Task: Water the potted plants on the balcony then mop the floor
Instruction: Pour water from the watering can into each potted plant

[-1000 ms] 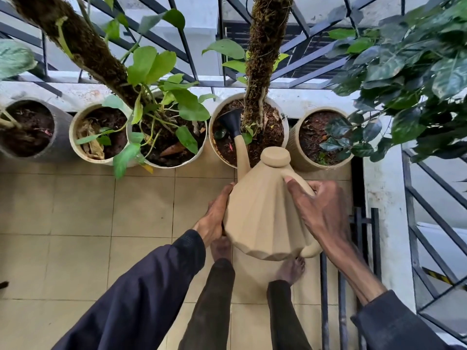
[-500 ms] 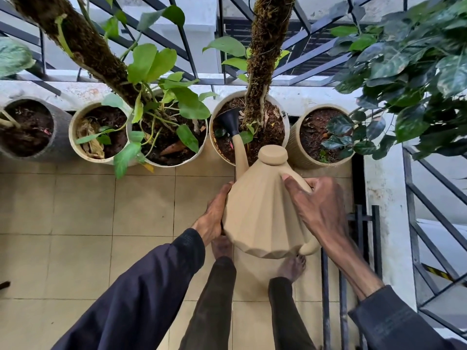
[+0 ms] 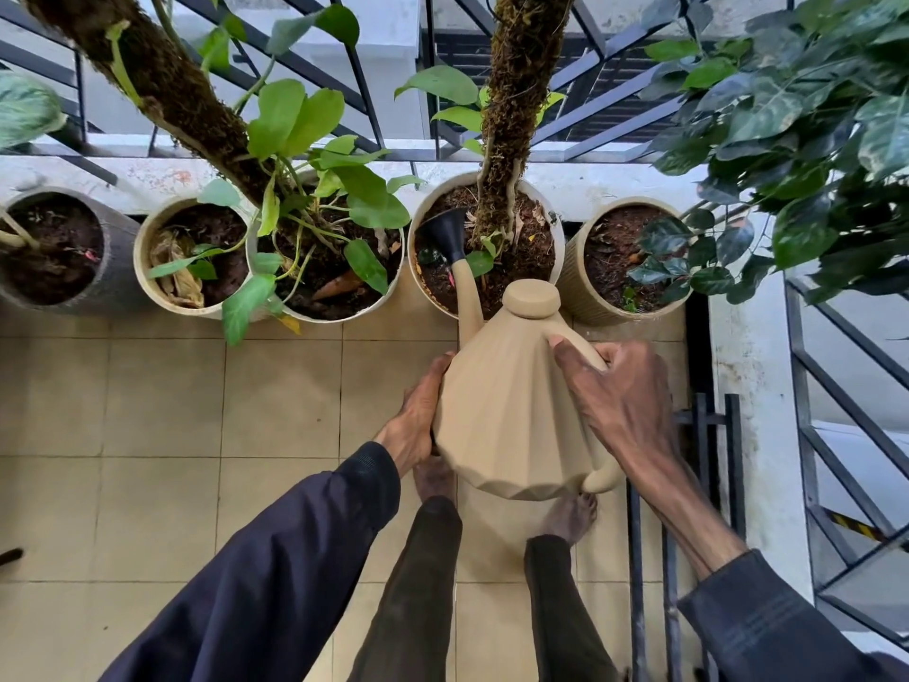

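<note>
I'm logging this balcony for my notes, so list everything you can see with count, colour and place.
watering can: 1, beige, tilted over the tiles, black spout head above a pot's soil
grey pot: 1, grey, far left of the row
pale pots: 4, cream to white, right of it along the ledge
moss poles: 2, brown-green, rising from two middle pots
dark-leaved plant: 1, dark green, upper right
railing: 1, dark grey, behind the pots
floor tiles: many, beige, foreground
feet: 2, bare, below the can
left hand: 1, flat against the can's left side
right hand: 1, gripping the can's handle
</note>
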